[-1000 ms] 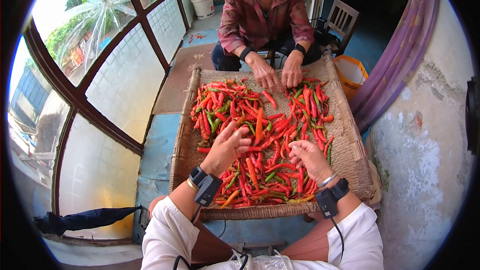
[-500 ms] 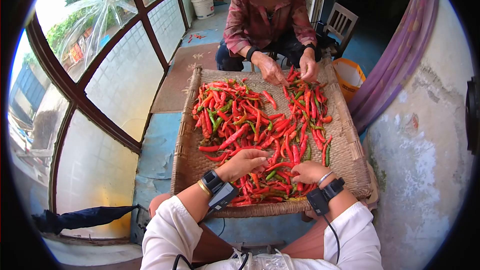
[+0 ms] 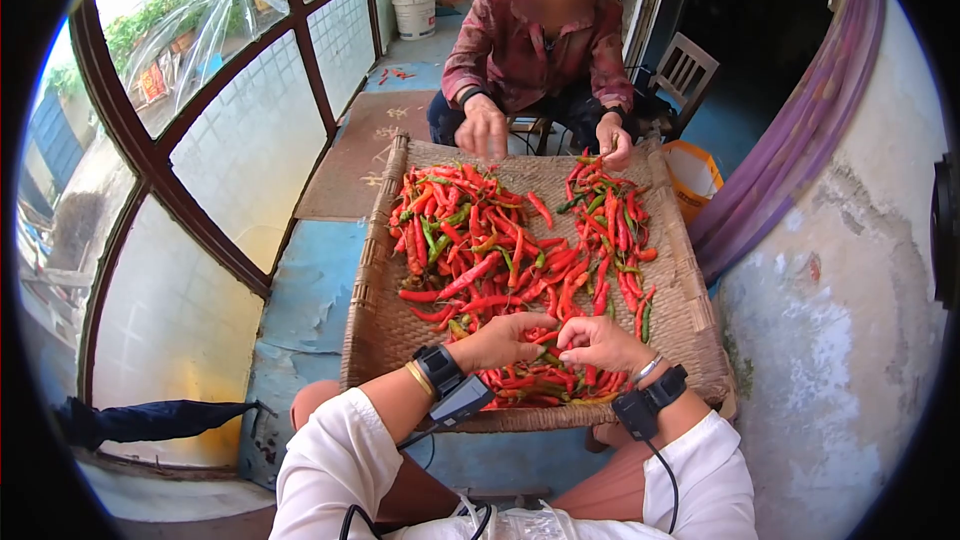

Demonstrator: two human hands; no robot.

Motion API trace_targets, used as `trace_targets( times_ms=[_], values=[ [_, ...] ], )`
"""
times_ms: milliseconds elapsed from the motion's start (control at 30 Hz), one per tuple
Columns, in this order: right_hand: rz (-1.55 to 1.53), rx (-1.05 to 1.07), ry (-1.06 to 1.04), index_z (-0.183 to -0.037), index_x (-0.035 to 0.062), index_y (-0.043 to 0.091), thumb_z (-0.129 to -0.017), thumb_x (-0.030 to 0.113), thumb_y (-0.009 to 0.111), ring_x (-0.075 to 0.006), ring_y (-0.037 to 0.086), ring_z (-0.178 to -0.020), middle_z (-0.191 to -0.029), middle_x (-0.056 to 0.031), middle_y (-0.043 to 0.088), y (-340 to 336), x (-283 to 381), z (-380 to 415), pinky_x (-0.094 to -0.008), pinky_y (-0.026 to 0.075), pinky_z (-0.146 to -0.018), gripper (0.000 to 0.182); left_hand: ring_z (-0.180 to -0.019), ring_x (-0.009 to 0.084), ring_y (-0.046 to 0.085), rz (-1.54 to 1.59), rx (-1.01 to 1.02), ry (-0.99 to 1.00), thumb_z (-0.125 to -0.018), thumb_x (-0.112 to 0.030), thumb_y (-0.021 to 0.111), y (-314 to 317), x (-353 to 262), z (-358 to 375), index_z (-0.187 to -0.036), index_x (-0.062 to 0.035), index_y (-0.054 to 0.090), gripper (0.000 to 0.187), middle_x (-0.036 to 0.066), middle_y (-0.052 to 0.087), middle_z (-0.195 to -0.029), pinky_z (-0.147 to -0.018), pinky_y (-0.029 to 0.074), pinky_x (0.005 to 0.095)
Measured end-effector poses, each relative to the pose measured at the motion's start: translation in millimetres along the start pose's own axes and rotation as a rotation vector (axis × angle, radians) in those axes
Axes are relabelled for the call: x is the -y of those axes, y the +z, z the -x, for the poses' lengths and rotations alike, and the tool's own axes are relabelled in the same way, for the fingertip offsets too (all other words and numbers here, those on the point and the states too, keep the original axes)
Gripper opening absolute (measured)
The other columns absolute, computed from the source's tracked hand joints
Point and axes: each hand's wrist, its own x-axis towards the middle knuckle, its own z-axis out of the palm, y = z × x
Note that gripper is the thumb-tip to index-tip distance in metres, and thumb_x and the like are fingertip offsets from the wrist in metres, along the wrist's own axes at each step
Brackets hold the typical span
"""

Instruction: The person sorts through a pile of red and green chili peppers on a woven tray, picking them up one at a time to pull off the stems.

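the left hand (image 3: pixel 503 340) and the right hand (image 3: pixel 597 342) are low over the near end of a big pile of chili peppers (image 3: pixel 520 260). the two hands sit close together, and their fingertips almost meet. the left fingers (image 3: pixel 535 325) are bent in and pinch at a red pepper (image 3: pixel 546 336) between the two hands. the right fingers (image 3: pixel 570 332) are curled too and touch the same spot, but you cannot tell if they really have hold of it. both wrists wear a black band with a small box, and a wire runs down from the right one.

the peppers lie spread on a woven mat (image 3: pixel 690 300) that looks like a flat tray. most are red, and some are green or orange. they cover the middle of the mat, from the near edge to the far edge.

on the far side sits another person in a dark red shirt (image 3: pixel 530 50). that person's hands (image 3: pixel 484 128) are at the far edge of the mat, one on each side of the peppers. an orange bag (image 3: pixel 690 175) stands just beside the mat on the right. a white bucket (image 3: pixel 413 12) stands far back by the big window (image 3: pixel 230 120).
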Motion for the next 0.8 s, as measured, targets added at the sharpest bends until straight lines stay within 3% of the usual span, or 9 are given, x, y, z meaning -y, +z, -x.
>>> trace_targets(
  times_ms=[67,133,200,300,367,400,567,733,800],
  values=[
    [-0.443,0.072,0.073,-0.088,0.0034,0.053,-0.080,0.011,0.058,-0.0095,0.056,-0.063,-0.070,-0.0030,0.058,2,13,2,-0.0216,0.046,-0.057,0.012,-0.087,0.0086,0.052,-0.025,0.056,0.021,-0.084,-0.008,0.053,0,-8,2,-0.124,-0.0049,0.040,0.042,0.004,0.053,-0.108,-0.075,0.047,0.0232],
    [-0.466,0.048,0.038,-0.089,0.0035,0.052,-0.084,0.013,0.053,-0.0095,0.056,-0.061,-0.070,-0.0041,0.058,3,11,2,-0.0212,0.047,-0.055,0.010,-0.083,0.0084,0.053,-0.036,0.175,-0.014,-0.083,-0.009,0.054,1,-13,3,-0.125,-0.0083,0.039,0.044,0.004,0.054,-0.105,-0.071,0.047,0.0229],
    [-0.583,0.005,-0.024,-0.088,0.0027,0.052,-0.086,0.014,0.049,-0.0091,0.057,-0.060,-0.069,-0.0046,0.058,1,14,2,-0.0209,0.047,-0.054,0.012,-0.079,0.0077,0.053,0.063,0.164,-0.049,-0.083,-0.011,0.055,3,-14,4,-0.117,-0.0075,0.047,0.035,0.002,0.056,-0.097,-0.067,0.048,0.0226],
    [-0.574,-0.101,-0.041,-0.089,0.0015,0.054,-0.088,0.018,0.048,-0.0092,0.056,-0.058,-0.066,-0.0045,0.058,-2,2,1,-0.0200,0.047,-0.052,0.018,-0.077,0.0063,0.053,-0.144,0.083,-0.040,-0.083,-0.015,0.056,2,-9,3,-0.105,-0.0052,0.053,0.023,0.000,0.057,-0.086,-0.064,0.047,0.0222],
    [-0.587,-0.163,-0.045,-0.089,0.0005,0.056,-0.087,0.020,0.049,-0.0089,0.055,-0.055,-0.063,-0.0040,0.058,-6,-7,1,-0.0191,0.046,-0.051,0.021,-0.071,0.0058,0.052,-0.575,-0.037,0.343,-0.083,-0.020,0.056,-1,10,-2,-0.097,-0.0038,0.056,0.021,-0.001,0.057,-0.078,-0.060,0.045,0.0211],
    [-0.599,-0.162,-0.043,-0.089,0.0005,0.056,-0.087,0.020,0.049,-0.0089,0.055,-0.055,-0.063,-0.0040,0.058,-7,-6,0,-0.0191,0.046,-0.051,0.021,-0.071,0.0058,0.052,-0.574,-0.031,0.333,-0.083,-0.020,0.056,1,7,-1,-0.097,-0.0038,0.056,0.021,-0.001,0.057,-0.078,-0.060,0.045,0.0211],
    [-0.663,-0.278,-0.060,-0.087,0.0014,0.056,-0.088,0.020,0.048,-0.0085,0.054,-0.053,-0.062,-0.0042,0.058,-18,-10,3,-0.0187,0.044,-0.049,0.020,-0.057,0.0030,0.047,0.060,0.133,-0.189,-0.085,-0.022,0.055,2,-15,3,-0.089,-0.0061,0.056,0.017,-0.002,0.058,-0.073,-0.050,0.038,0.0179],
    [-0.809,-0.506,-0.082,-0.086,0.0023,0.054,-0.087,0.022,0.050,-0.0084,0.052,-0.050,-0.062,-0.0042,0.058,-33,-17,4,-0.0180,0.043,-0.047,0.020,-0.055,0.0018,0.047,0.155,-0.093,-0.185,-0.087,-0.021,0.050,-12,-25,3,-0.084,-0.0075,0.054,0.014,-0.002,0.059,-0.073,-0.048,0.039,0.0167],
    [-0.776,-0.499,-0.033,-0.086,0.0016,0.056,-0.087,0.022,0.050,-0.0083,0.054,-0.054,-0.063,-0.0036,0.058,-35,-18,5,-0.0197,0.044,-0.051,0.021,-0.058,0.0056,0.051,0.410,-0.312,-0.055,-0.086,-0.019,0.051,-24,-24,-1,-0.099,-0.0025,0.052,0.021,0.000,0.057,-0.078,-0.051,0.042,0.0182]
  ],
)
